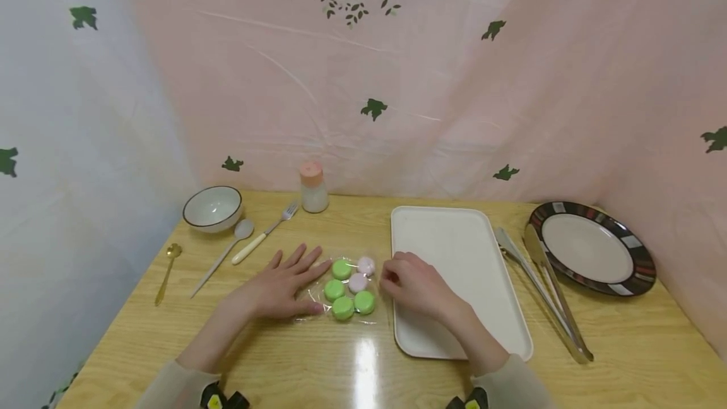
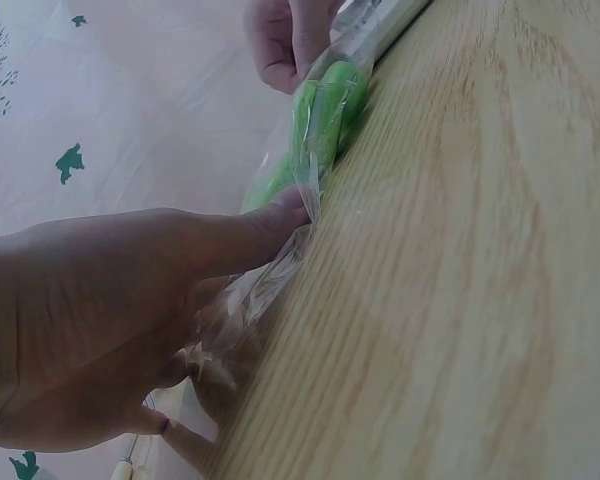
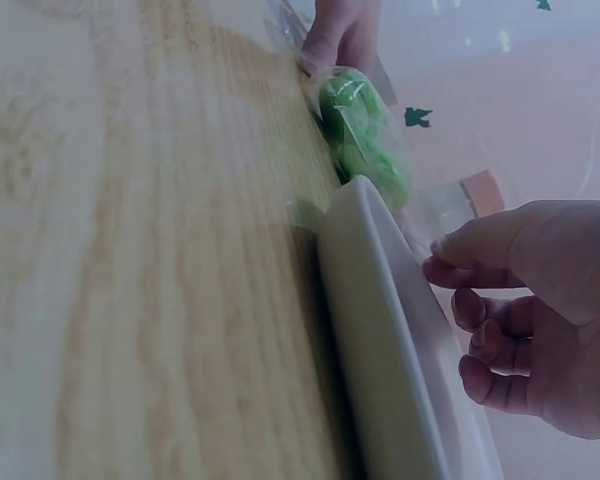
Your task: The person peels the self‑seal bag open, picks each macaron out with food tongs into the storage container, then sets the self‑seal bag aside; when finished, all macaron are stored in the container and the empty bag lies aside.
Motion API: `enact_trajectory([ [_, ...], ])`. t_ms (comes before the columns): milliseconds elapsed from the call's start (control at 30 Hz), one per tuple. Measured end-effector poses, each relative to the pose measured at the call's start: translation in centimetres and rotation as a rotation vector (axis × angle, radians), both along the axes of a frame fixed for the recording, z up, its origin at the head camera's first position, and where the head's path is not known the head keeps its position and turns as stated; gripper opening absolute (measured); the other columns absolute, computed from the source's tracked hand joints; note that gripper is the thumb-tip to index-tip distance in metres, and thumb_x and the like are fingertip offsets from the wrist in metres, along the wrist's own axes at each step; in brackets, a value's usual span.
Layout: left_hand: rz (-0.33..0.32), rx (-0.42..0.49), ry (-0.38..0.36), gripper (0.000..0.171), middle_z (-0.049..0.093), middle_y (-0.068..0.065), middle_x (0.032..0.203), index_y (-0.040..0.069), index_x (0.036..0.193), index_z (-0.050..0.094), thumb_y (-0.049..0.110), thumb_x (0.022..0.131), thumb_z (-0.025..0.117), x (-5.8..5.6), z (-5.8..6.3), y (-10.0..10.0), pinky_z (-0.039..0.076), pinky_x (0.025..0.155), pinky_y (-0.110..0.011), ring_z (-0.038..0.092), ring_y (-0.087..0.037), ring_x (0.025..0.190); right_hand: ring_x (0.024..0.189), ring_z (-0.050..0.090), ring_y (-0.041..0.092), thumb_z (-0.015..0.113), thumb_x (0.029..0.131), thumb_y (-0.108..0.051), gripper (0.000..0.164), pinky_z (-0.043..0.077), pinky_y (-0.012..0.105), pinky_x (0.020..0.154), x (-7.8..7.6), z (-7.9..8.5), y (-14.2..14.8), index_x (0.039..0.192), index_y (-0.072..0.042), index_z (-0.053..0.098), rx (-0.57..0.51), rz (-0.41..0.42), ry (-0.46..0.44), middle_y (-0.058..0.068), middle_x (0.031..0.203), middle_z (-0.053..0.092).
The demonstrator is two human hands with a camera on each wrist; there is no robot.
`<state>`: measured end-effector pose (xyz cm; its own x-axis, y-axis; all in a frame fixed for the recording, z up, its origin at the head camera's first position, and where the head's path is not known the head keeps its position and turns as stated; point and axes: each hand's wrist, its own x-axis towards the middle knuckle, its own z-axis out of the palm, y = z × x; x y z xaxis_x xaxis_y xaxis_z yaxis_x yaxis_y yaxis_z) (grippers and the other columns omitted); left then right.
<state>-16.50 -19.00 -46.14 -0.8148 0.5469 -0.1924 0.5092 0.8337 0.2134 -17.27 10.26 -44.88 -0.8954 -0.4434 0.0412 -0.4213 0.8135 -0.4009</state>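
Splayed left hand (image 1: 284,287) on your clear plastic packet (image 1: 349,295) of green-and-pink discs (image 1: 334,290); right hand (image 1: 419,284) curls, hold unclear. Likely slippery: pinch three-o'clock edge!

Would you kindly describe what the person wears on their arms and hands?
The left hand and right hand are bare, without gloves. Pale beige sleeves stop short of them; beside each is a black device with a yellow marking, partly cut off.

Green discs (image 1: 334,290), pale-pink discs (image 1: 358,283); white tray (image 1: 443,226); pink cloth (image 1: 318,112), dark-green leaf prints (image 1: 374,108).
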Motion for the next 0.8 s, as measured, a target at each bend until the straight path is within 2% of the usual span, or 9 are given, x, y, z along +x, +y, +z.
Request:
enact_trajectory([
  [167,0.005,0.000,-0.013,0.084,0.004,0.003,0.160,0.035,0.150,0.014,0.076,0.082,0.042,0.1,0.0,0.0,0.007,0.116,-0.062,0.001,-0.030,0.148,0.069,0.044,0.007,0.064,0.083,-0.023,0.019,0.037,0.022,0.059,0.0,0.3,0.1,0.066,-0.029,0.058,-0.022,-0.006,-0.005,-0.010,0.070,0.049],
  [333,0.007,-0.008,-0.013,0.084,0.003,0.004,0.160,0.036,0.150,0.013,0.077,0.081,0.041,0.0,-0.1,-0.1,0.007,0.116,-0.061,0.001,-0.030,0.148,0.068,0.045,0.006,0.064,0.085,-0.028,0.012,0.038,0.022,0.057,-0.1,0.3,-0.1,0.073,-0.027,0.064,-0.041,-0.021,-0.006,-0.011,0.070,0.051],
  [633,-0.005,0.000,0.002,0.084,0.005,0.002,0.161,0.035,0.150,0.014,0.076,0.082,0.042,0.0,-0.1,-0.1,0.009,0.115,-0.062,0.003,-0.030,0.148,0.069,0.046,0.008,0.065,0.082,-0.023,0.011,0.039,0.024,0.058,-0.2,0.2,0.2,0.072,-0.027,0.063,-0.028,-0.063,0.005,-0.011,0.071,0.051],
  [800,-0.006,0.007,0.009,0.084,0.006,0.002,0.160,0.035,0.150,0.015,0.075,0.082,0.043,0.0,-0.1,0.0,0.008,0.115,-0.062,0.003,-0.030,0.148,0.070,0.047,0.011,0.064,0.080,-0.021,0.006,0.038,0.026,0.058,-0.6,0.6,0.9,0.083,-0.026,0.063,-0.048,-0.099,-0.011,-0.009,0.075,0.052],
])
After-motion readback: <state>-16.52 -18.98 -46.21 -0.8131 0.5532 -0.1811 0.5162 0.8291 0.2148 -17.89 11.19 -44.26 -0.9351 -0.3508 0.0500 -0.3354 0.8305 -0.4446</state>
